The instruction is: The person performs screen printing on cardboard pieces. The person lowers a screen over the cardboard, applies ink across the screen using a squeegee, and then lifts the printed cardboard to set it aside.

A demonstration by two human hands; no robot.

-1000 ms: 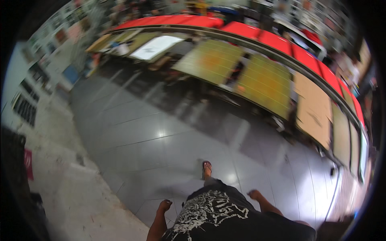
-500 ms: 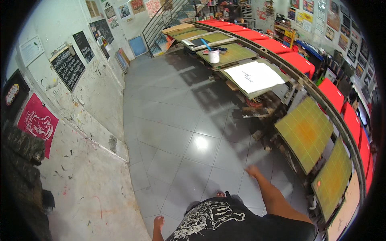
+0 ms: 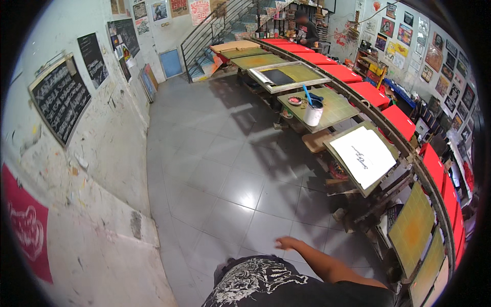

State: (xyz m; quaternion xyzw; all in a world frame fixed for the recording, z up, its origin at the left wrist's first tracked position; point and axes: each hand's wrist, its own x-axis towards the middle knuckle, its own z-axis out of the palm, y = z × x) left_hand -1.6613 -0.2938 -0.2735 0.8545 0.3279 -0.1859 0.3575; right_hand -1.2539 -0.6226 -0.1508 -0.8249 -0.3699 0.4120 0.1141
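My right hand (image 3: 286, 243) hangs over the grey floor in front of my body, its fingers loosely stretched and nothing in them. My left hand is out of sight. Ahead to the right, a white sheet (image 3: 362, 157) with black script lies on a tilted greenish board (image 3: 335, 145). On the board beyond it stands a white pot (image 3: 313, 114) with a blue handle (image 3: 307, 95) sticking out. Beside the pot sit a small round dish (image 3: 294, 101) and a dark item. Farther back, a pale-framed printing screen (image 3: 312, 78) with a black patch rests on another board.
A long curved rail of red panels (image 3: 369, 94) runs behind the boards. Yellow-green boards (image 3: 413, 230) slope at my right. A paint-marked wall (image 3: 110, 148) stands on the left. A metal-railed staircase (image 3: 215, 38) and another person (image 3: 307, 30) are at the back.
The view has moved forward along the boards, so the sheet and pot appear closer. My right arm has swung inward across my front. My left hand has left the view.
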